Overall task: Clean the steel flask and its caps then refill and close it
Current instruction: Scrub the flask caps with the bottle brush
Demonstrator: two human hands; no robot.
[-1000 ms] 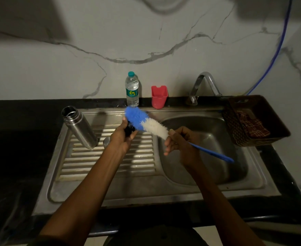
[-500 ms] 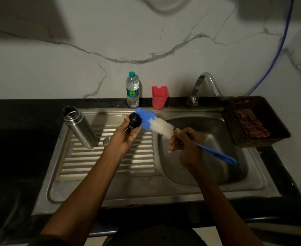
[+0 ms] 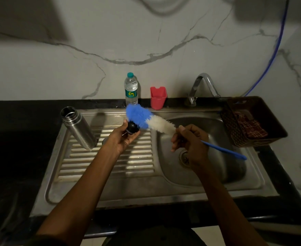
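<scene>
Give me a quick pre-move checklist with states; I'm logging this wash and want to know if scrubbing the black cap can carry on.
1. Left hand grips black cap: ok.
2. Right hand grips bottle brush near the bristles: ok.
3. Blue bristles touch the cap: ok.
4. Steel flask open on the drainboard, apart from both hands: ok.
5. Tap running: not ok, no water visible.
6. Soap on the brush: cannot tell.
</scene>
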